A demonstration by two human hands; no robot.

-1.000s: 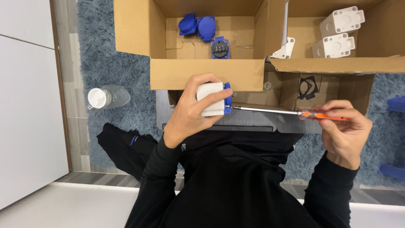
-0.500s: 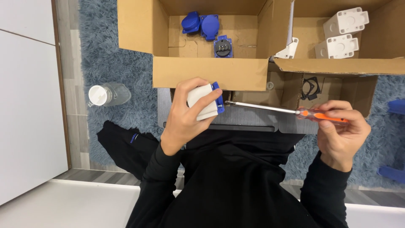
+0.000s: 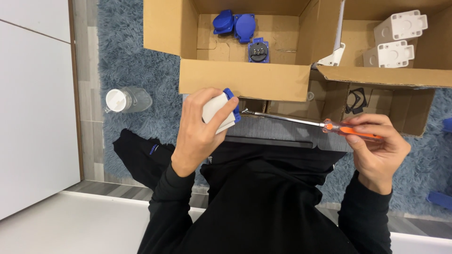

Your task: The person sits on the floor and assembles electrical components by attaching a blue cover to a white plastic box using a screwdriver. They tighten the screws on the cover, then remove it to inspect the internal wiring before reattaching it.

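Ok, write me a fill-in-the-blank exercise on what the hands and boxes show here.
1. The left hand holds a white socket housing with a ____ edge.
2. The right hand holds a screwdriver with an ____ handle.
3. The screwdriver's tip points toward the ____ hand.
4. The cardboard box with the blue socket parts lies ____ of the one with the white housings.

Missing words: blue; orange; left; left

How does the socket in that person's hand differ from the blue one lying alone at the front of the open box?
The held socket shows mostly white housing with a blue edge; the boxed socket looks blue with a dark round face. The held one is gripped on its side by the left hand; the boxed one lies flat, untouched, face up. Both carry blue plastic.
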